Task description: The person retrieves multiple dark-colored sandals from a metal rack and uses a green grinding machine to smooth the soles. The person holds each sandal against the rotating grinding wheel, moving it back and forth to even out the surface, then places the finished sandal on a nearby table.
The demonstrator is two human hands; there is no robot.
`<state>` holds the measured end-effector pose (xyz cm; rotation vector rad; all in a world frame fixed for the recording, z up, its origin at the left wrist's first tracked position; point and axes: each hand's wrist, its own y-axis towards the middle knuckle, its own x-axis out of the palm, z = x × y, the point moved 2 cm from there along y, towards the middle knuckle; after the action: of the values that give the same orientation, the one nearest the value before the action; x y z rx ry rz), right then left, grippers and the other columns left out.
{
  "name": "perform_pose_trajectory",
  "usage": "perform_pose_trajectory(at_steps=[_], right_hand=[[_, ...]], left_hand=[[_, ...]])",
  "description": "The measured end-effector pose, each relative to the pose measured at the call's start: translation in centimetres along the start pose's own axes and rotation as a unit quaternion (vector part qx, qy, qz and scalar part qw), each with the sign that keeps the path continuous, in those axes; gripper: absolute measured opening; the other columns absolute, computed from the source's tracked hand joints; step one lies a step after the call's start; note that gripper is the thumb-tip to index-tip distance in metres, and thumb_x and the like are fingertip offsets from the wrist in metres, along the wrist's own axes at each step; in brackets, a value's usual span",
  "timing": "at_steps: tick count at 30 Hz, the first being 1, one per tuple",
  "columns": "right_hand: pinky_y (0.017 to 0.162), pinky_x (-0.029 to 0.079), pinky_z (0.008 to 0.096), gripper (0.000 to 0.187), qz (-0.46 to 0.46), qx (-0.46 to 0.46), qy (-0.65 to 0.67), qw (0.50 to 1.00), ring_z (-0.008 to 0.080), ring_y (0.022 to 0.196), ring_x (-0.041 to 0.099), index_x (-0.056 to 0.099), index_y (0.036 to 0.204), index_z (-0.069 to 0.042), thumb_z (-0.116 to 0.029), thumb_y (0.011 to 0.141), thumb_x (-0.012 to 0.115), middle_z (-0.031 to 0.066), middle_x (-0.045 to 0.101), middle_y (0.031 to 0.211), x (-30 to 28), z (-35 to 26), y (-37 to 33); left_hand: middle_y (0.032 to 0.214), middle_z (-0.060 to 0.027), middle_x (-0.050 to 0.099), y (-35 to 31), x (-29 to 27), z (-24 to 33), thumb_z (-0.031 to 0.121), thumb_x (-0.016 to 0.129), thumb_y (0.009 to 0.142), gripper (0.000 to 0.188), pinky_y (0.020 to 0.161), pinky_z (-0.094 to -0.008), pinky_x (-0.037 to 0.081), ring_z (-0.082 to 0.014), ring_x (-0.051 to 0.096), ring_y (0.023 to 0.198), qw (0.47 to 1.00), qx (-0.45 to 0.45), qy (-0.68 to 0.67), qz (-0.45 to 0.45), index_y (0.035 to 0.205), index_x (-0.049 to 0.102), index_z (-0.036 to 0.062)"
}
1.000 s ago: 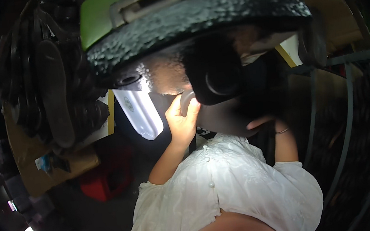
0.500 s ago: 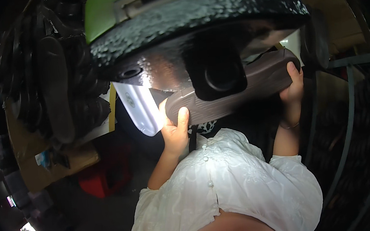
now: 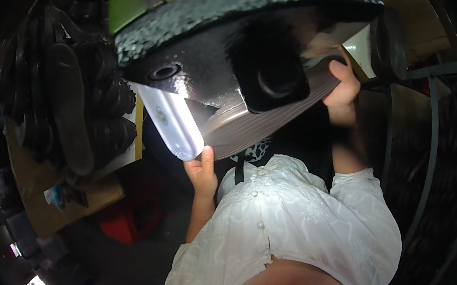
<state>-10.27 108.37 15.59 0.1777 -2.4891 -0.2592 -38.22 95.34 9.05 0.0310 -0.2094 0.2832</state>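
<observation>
A dark brown shoe sole point(image 3: 255, 129) with a ridged side is held up between my two hands, beneath the underside of a green and black machine point(image 3: 189, 85). My left hand point(image 3: 202, 170) grips the sole's lower left end, thumb up, beside a bright white lamp point(image 3: 174, 126). My right hand point(image 3: 342, 86) is closed on the upper right end, thumb on top and fingers mostly behind. The sole slants up to the right, and the machine hides part of its upper face.
Dark soles or sandals point(image 3: 72, 109) are piled at the left on a cardboard box point(image 3: 37, 201). Below stands a red stool point(image 3: 130, 217). Another dark sole point(image 3: 388, 45) is at the upper right, near a metal rail point(image 3: 438, 71). Grey bars point(image 3: 433, 126) run down the right side.
The sole has tilted more steeply. My left hand has shifted down and left, while my right hand has moved left and slightly up. The machine sits a little differently in view.
</observation>
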Motion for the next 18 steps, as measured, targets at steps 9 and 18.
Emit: perform_pose_trajectory(at_steps=[9,18], right_hand=[[0.085,0.044,0.0309,0.056,0.06,-0.005,-0.079,0.995,0.0213,0.094,0.057,0.049,0.114,0.007,-0.026,0.069,0.053,0.0158,0.059,0.103,3.7,7.6,-5.0],[0.082,0.039,0.0237,0.054,-0.029,0.039,-0.131,0.99,0.0131,0.09,0.05,0.045,0.119,0.003,-0.018,0.073,0.063,0.0049,0.054,0.098,6.9,8.4,-5.3]], left_hand=[[0.111,-0.0069,0.051,0.6,-7.2,3.0,0.012,0.054,0.089,0.041,0.093,-0.0274,0.035,-0.0126,0.048,0.1,0.992,0.049,0.067,0.098,0.124,0.039,-0.0015],[0.099,-0.0078,0.057,0.6,-12.1,-0.7,0.007,0.051,0.087,0.032,0.063,-0.0263,0.054,-0.0113,0.058,0.079,0.987,-0.084,0.114,0.073,0.117,0.047,0.0012]])
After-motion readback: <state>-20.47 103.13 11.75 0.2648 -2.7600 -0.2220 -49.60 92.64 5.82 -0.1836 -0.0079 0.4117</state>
